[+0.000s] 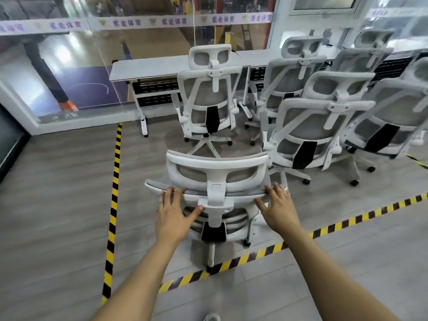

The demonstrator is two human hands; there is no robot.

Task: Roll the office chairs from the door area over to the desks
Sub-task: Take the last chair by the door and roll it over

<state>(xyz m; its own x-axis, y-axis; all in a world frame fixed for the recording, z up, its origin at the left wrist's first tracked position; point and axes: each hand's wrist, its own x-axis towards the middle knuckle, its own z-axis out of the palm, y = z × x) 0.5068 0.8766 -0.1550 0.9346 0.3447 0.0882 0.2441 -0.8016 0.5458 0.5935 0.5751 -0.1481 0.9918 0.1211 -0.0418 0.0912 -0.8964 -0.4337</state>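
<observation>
The chair [217, 165] stands directly ahead of the person with its back towards them. Its top rail runs left to right, square to the line of the push, and its base sits on the near strip of striped tape [234, 261]. The left hand [176, 210] and the right hand [278, 206] rest on that rail, one on each side of the chair's centre post and about equally close to it. Their fingers lie fairly straight over the edge with the thumbs spread, pressing rather than gripping, so neither hand has the better reach. Straight beyond the chair a second chair [208, 96] already stands against the tabletop [148, 67], blocking a dead-ahead run. Ahead and right of the chair, more chairs [308, 126] crowd together before the rest of the desk row. Ahead and left of the chair, a stretch of tabletop has nothing parked before it and bare floor [69, 181] leads to it. The push probably needs a leftward bias, with the right hand driving a little harder.
</observation>
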